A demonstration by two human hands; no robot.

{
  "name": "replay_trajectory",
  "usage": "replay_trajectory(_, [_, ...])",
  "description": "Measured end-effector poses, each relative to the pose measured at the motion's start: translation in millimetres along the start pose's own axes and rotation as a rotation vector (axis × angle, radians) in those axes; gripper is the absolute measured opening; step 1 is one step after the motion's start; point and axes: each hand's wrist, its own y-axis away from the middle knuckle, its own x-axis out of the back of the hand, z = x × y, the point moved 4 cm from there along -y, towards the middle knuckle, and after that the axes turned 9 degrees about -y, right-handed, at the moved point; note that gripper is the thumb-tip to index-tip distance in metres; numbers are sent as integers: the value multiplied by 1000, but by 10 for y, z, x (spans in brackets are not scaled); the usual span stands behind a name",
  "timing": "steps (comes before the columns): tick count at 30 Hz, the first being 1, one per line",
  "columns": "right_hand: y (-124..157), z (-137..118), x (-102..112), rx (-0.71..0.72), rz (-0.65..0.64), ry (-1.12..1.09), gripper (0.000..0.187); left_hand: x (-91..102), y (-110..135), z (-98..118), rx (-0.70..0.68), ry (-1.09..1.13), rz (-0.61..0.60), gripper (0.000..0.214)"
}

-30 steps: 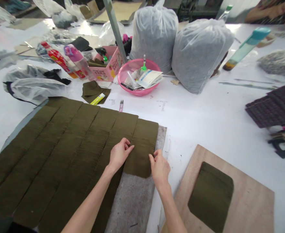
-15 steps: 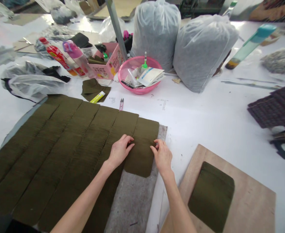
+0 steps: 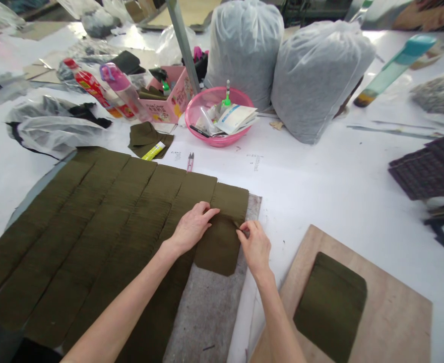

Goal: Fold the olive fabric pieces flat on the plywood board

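Observation:
My right hand [image 3: 255,246] pinches the right edge of a dark olive fabric piece [image 3: 217,252] between thumb and fingertips, and a small fold lifts there. My left hand [image 3: 194,227] rests with fingers apart at the left side of the same piece, its fingertips touching the cloth near the upper edge. This piece lies at the near end of the rightmost row of overlapping olive pieces [image 3: 131,222]. Under them shows a grey felt-like sheet [image 3: 202,312]. To the right, another olive piece [image 3: 331,307] with rounded corners lies flat on a wooden board [image 3: 399,312].
Beyond the rows stand a pink basin [image 3: 217,141] of small items, a pink box [image 3: 165,108], a red bottle [image 3: 89,85] and two stuffed bags [image 3: 244,50]. Pink thread snips [image 3: 190,162] lie at the rows' far edge. Dark folded cloth [image 3: 429,166] is at right.
My left hand has shifted slightly up and right, its fingers now over the piece. My right hand has lifted a bit of the piece's right edge.

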Motion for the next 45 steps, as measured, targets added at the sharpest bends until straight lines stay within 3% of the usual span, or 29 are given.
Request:
replay_trajectory(6, [5, -26, 2, 55, -18, -76, 7, 8, -20, 21, -45, 1, -40, 43])
replay_trajectory(11, [51, 27, -46, -42, -57, -266, 6, 33, -92, 4, -101, -19, -76, 39])
replay_trajectory(18, [81, 42, -84, -104, -28, -383, 33, 85, -201, -16, -192, -12, -114, 36])
replay_trajectory(22, [103, 26, -92, -68, -60, -372, 15, 93, -221, 18, -255, -53, -120, 44])
replay_trajectory(26, [125, 30, -102, -47, -72, -394, 14, 89, -241, -10, -281, -80, -135, 23])
replay_trajectory(29, [140, 41, -101, -99, -45, -298, 18, 87, -248, -79, -259, -79, -152, 8])
replay_trajectory(36, [183, -57, -120, -153, -80, 60, 34, 33, -184, -224, -78, -4, -170, 25])
replay_trajectory(45, [171, -46, -129, -197, -82, -26, 46, -87, -143, -234, 91, 36, -227, 41])
